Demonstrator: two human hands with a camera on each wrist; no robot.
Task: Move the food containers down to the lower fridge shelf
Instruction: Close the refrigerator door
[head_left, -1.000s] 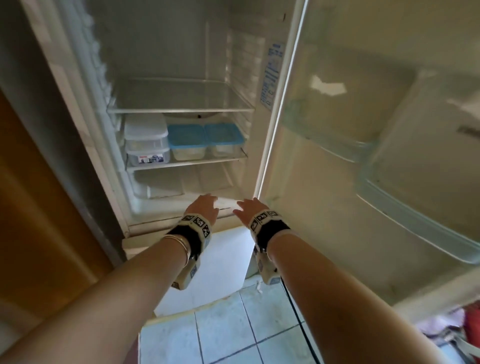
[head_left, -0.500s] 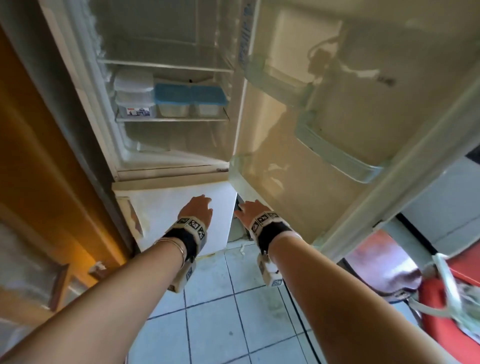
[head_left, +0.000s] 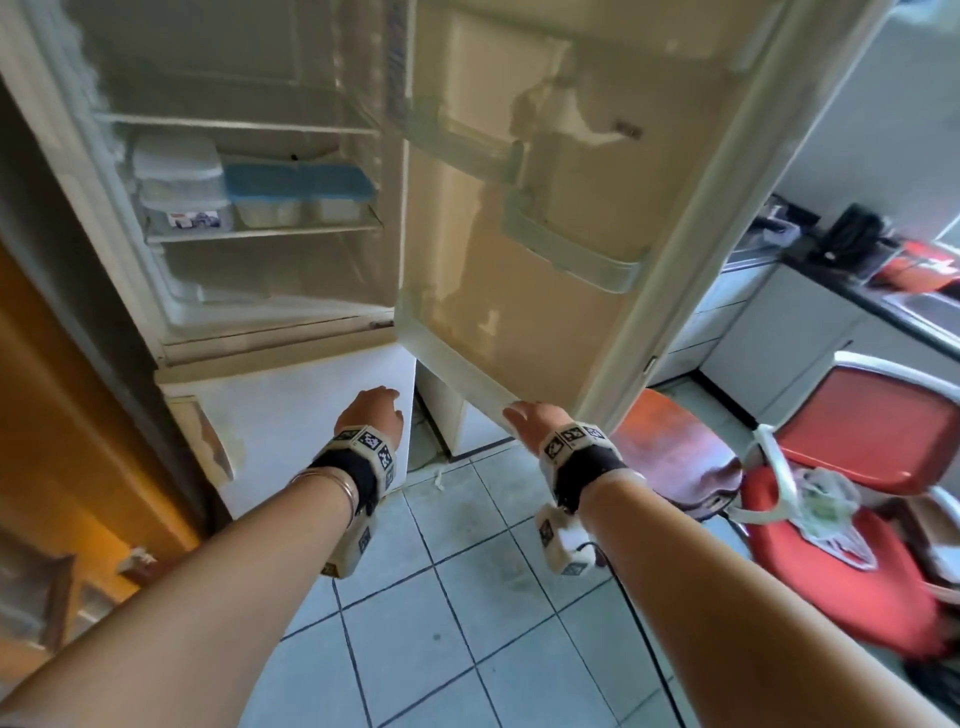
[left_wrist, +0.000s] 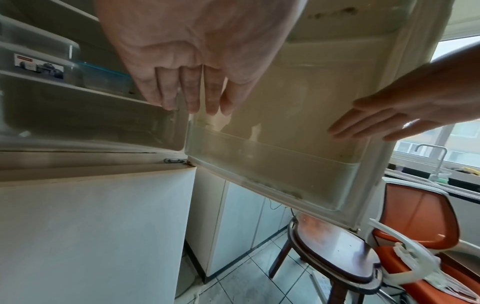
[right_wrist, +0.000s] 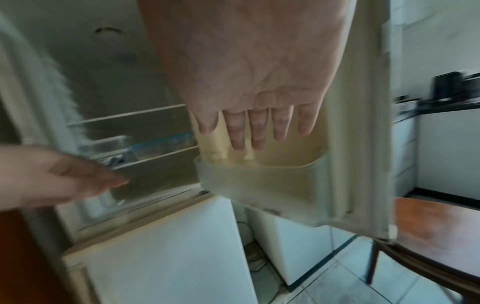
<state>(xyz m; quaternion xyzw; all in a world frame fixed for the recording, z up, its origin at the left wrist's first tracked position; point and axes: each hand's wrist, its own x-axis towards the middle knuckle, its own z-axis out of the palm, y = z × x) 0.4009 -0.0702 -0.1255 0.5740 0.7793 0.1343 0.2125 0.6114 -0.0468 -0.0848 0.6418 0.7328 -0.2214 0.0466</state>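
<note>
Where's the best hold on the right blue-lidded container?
Probably its two short ends, just under the lid rim, reaching in from the open front. The right blue-lidded container sits upright against its twin, so the inner end is tight; slide it forward first. Both hands are free.

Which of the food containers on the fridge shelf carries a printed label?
The lower clear plastic container in the left-hand stack; its front carries a label. The two blue-lidded containers beside it show none.
</note>
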